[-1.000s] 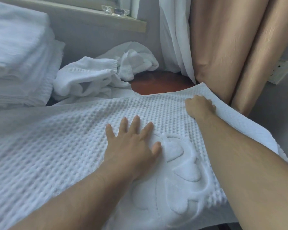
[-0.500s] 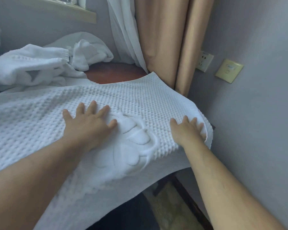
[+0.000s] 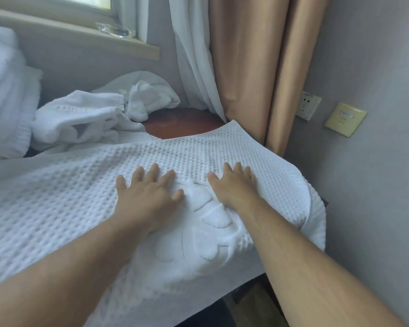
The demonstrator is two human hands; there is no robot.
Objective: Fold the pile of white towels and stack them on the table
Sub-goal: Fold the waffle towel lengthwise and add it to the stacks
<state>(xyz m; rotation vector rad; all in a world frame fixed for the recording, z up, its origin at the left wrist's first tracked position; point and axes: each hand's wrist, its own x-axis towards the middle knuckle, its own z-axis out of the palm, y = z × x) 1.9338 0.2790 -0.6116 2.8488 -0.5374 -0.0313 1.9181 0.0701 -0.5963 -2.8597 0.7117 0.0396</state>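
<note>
White waffle-weave towel [image 3: 80, 197] drapes over the table [image 3: 182, 123], soft and limp. Left hand [image 3: 149, 199] and right hand [image 3: 234, 187] press flat, gripping nothing; corners probably suit grasping.

The spread waffle towel [image 3: 85, 199] covers nearly all of the table [image 3: 182, 125] and runs off the left edge, the folded stack [image 3: 3, 95] at far left is cropped, and both forearms leave the near edge.

White waffle-weave towel [image 3: 80, 197] with a raised, perhaps floral, motif; reddish-brown table [image 3: 182, 123]; tan curtain [image 3: 257, 67].
</note>
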